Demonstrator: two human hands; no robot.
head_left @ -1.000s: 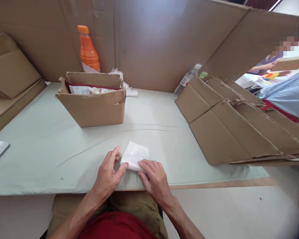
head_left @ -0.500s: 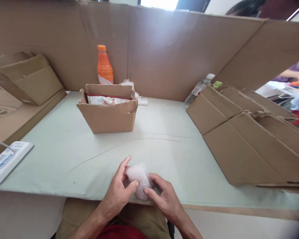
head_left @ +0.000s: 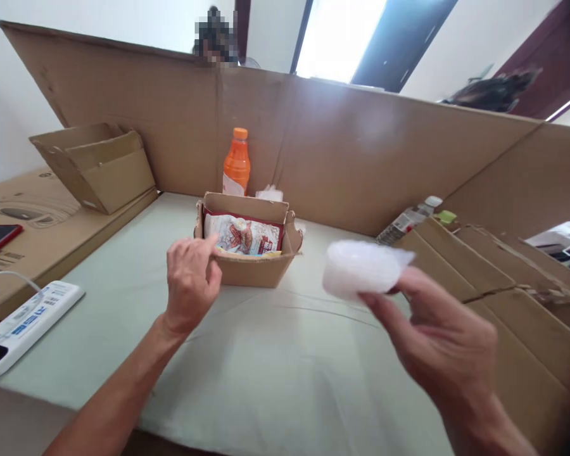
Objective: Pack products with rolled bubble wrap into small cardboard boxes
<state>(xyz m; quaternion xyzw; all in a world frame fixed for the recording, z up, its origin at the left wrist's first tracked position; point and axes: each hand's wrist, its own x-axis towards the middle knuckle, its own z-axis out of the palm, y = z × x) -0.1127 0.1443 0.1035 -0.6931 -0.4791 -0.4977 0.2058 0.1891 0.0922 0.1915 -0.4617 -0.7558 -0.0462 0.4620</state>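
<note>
A small open cardboard box (head_left: 254, 273) stands on the table, with printed white and red packets (head_left: 240, 234) inside it. My left hand (head_left: 192, 282) is at the box's near left corner, its fingers curled at the rim and the thumb outside the front wall. Raised over the table to the right of the box, a whitish bundle of bubble wrap (head_left: 356, 269) is pinched by one end in my right hand (head_left: 437, 323). What lies inside the wrap, if anything, cannot be made out.
Behind the box stands an orange bottle (head_left: 237, 164) against the cardboard partition (head_left: 351, 139). Larger cardboard boxes (head_left: 513, 316) and a clear bottle (head_left: 408, 221) are at right. A power strip (head_left: 33, 323) lies at left, below another open box (head_left: 118, 177). A red-edged phone (head_left: 0, 237) lies nearby.
Both hands held the bubble wrap near the table edge. My left hand has let go and reached forward to the box, while my right has lifted the wrap up and right. The view has shifted.
</note>
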